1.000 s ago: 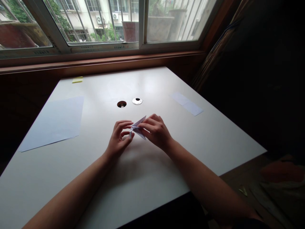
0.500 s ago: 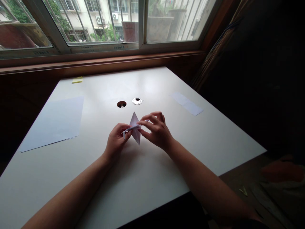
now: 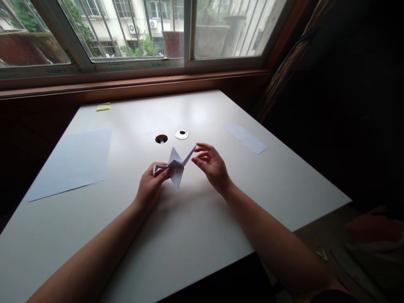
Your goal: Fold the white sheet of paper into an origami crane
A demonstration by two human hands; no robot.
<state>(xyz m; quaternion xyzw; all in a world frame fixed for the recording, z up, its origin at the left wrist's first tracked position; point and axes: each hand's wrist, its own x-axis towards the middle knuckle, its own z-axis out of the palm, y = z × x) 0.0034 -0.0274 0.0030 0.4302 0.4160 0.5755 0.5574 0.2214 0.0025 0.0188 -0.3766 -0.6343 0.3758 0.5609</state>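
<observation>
A folded white paper crane (image 3: 177,173) is held above the table, its two wings spread and a thin point rising to the upper right. My left hand (image 3: 149,182) pinches its left side between thumb and fingers, near the bent head end. At the right, my right hand (image 3: 213,169) has its thumb and curled fingers apart. Its index fingertip is at or just beside the tip of the raised point; contact is hard to tell.
On the white table (image 3: 195,235) lie large paper sheets (image 3: 75,162) at left, a paper strip (image 3: 246,138) at right and a yellow sticky pad (image 3: 103,107) at the back. Beyond the crane are a round cable hole (image 3: 161,139) and its metal cover (image 3: 182,135).
My right hand has drawn back a little from the crane's body, its fingers looser. The crane has tilted in my left hand, so the wings and the raised right point show more fully.
</observation>
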